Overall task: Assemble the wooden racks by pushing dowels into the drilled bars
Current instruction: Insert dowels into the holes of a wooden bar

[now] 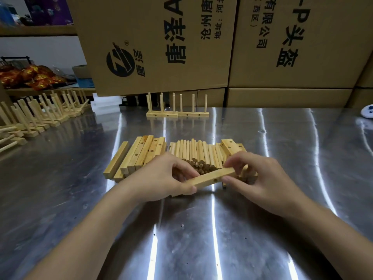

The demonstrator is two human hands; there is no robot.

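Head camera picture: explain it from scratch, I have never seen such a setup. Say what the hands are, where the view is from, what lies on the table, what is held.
No machine here: a person works with bare hands, and the single camera sits on their head, looking forward and down. The left hand and right hand each grip one end of a drilled wooden bar above the steel table. Behind it lie a pile of dowels and, to its left, a stack of drilled bars. Further back, finished racks stand before cardboard boxes, with a longer row at far left.
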